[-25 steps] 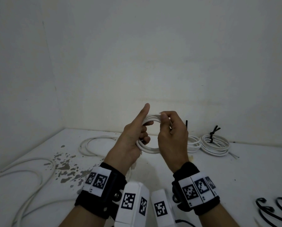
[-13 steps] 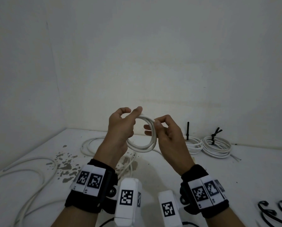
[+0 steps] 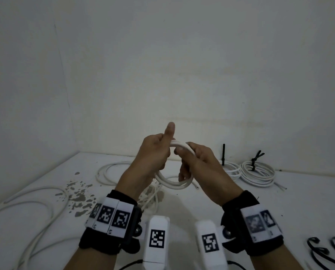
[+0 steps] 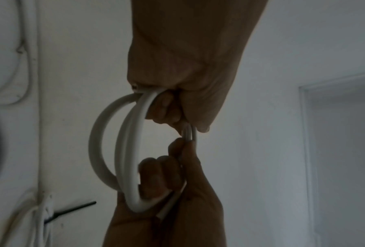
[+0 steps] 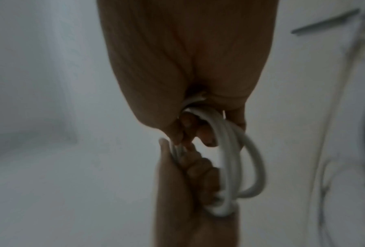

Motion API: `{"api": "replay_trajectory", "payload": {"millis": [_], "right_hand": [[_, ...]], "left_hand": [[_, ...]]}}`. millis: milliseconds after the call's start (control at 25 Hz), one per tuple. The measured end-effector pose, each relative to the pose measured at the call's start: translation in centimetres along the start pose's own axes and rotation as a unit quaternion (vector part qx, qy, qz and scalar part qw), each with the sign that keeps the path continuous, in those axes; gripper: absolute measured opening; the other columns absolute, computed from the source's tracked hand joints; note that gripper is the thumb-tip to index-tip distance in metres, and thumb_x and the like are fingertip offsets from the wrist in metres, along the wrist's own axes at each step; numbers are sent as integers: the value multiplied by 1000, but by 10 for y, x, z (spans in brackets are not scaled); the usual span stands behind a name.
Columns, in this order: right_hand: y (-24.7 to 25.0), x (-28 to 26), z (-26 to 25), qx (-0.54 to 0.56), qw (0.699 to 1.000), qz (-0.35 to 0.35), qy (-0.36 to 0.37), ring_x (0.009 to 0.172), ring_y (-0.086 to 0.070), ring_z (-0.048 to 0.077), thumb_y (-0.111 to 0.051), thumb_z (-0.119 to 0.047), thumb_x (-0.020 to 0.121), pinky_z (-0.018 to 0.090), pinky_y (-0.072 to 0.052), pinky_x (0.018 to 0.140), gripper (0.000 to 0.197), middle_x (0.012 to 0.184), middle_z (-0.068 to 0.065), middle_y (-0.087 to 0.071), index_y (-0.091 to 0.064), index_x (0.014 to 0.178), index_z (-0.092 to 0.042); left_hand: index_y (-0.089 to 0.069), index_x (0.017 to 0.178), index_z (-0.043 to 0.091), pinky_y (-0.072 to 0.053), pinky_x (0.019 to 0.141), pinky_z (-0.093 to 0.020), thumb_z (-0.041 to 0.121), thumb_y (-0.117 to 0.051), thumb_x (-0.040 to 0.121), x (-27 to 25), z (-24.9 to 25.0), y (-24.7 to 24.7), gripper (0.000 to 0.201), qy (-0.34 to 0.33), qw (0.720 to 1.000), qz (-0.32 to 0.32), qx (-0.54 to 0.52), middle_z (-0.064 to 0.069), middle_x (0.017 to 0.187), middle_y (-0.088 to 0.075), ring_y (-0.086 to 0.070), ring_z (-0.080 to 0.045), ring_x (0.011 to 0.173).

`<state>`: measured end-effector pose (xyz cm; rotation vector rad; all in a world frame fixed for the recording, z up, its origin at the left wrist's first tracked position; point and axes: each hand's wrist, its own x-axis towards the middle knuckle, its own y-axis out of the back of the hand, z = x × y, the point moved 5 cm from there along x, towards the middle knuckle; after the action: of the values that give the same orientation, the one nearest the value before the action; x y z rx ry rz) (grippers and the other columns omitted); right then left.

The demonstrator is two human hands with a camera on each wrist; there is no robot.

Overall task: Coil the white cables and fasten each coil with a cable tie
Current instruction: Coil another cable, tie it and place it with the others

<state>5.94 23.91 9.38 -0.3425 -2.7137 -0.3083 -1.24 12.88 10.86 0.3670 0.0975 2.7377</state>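
A small coil of white cable [image 3: 174, 184] hangs in the air over the table, between both hands. My left hand [image 3: 157, 152] grips the coil's top with curled fingers, its thumb pointing up. Beside it, my right hand [image 3: 192, 162] pinches the top strands, its lower fingers hooked through the loop. A short cable end [image 3: 195, 185] sticks out at the coil's lower right. The left wrist view shows the coil [image 4: 130, 150] as about three turns, with my left hand [image 4: 166, 113] above and my right hand [image 4: 166, 175] below. In the blurred right wrist view, the coil [image 5: 230, 158] runs between both hands.
Two tied coils [image 3: 258, 172] [image 3: 231, 170] with black cable ties lie at the back right by the wall. Loose white cables [image 3: 108, 172] [image 3: 46, 211] sprawl over the left of the table. Black cable ties [image 3: 322, 250] lie at the front right. Chipped paint [image 3: 79, 195] marks the surface.
Half a second ago my left hand arched open over the coil's top. Now its fingers grip the strands, thumb raised, and both hands sit closer together.
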Motion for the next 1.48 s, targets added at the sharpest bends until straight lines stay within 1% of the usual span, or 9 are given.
{"api": "replay_trajectory", "payload": {"millis": [120,280,480,640,880,1040,1160,1360,1480], "right_hand": [[-6,-3,-5,216,972,5,-90,41,-24,15,-52,-21,101,27,-33,42,20,55,1,-24,-51,87,-7],[-1,-2,3,242,957,103,-126,38,-15,12,-52,-43,101,23,-17,39,41,48,-3,-20,-51,73,-13],[6,-2,5,224,953,160,-124,36,-15,11,-49,-52,100,21,-16,38,46,46,-4,-20,-47,76,-12],[9,-2,4,228,950,156,-143,36,-16,10,-47,-53,100,21,-18,36,49,47,-3,-20,-49,74,-11],[20,-4,-8,199,960,129,-149,36,-17,13,-47,-62,96,21,-20,39,57,47,-2,-21,-47,67,-13],[22,-5,-4,121,978,124,-113,36,-24,15,-49,-61,95,26,-36,42,58,47,1,-23,-43,64,-12],[20,-5,-4,41,995,80,-48,39,-44,19,-43,-57,99,33,-51,52,57,48,3,-31,-44,65,-10],[22,0,4,91,993,-39,-70,67,-58,24,-47,-25,105,43,-59,81,30,70,9,-50,-63,103,1],[28,-1,7,184,974,-103,-83,92,-65,29,-49,-1,99,46,-58,84,27,92,14,-65,-63,123,-1]], "left_hand": [[-65,78,12,-34,48,-25,70,-44,90,-1,0,-1,63,38,998,3,-40,9,46,-37,-33,-9,42],[-59,74,14,-44,58,-29,70,-41,92,-3,-6,-11,61,100,994,-4,-47,7,50,-41,-40,-11,48],[-41,57,22,-29,44,-20,67,-56,81,-10,-13,-24,54,155,932,-219,-242,10,44,-23,-24,-5,35],[-41,62,22,-25,35,-18,55,-58,85,-16,-14,-30,45,151,873,-301,-354,12,37,-25,-15,-5,29],[-30,56,23,-11,36,-20,51,-58,83,-16,-6,-33,48,155,911,-244,-296,11,37,-16,-7,-8,32],[-35,55,23,-17,36,-20,53,-59,91,-12,-12,-28,52,144,957,-161,-194,8,46,-16,-13,-8,34],[-39,59,20,-17,39,-21,50,-61,92,-8,-14,-23,50,116,977,-89,-157,6,49,-20,-15,-9,38],[-41,63,19,-17,36,-19,51,-58,93,0,-18,-12,48,110,970,-33,-215,7,50,-21,-16,-8,38],[-39,61,20,-16,33,-18,52,-55,94,5,-21,-8,49,135,943,-41,-301,8,49,-19,-14,-6,35]]}}
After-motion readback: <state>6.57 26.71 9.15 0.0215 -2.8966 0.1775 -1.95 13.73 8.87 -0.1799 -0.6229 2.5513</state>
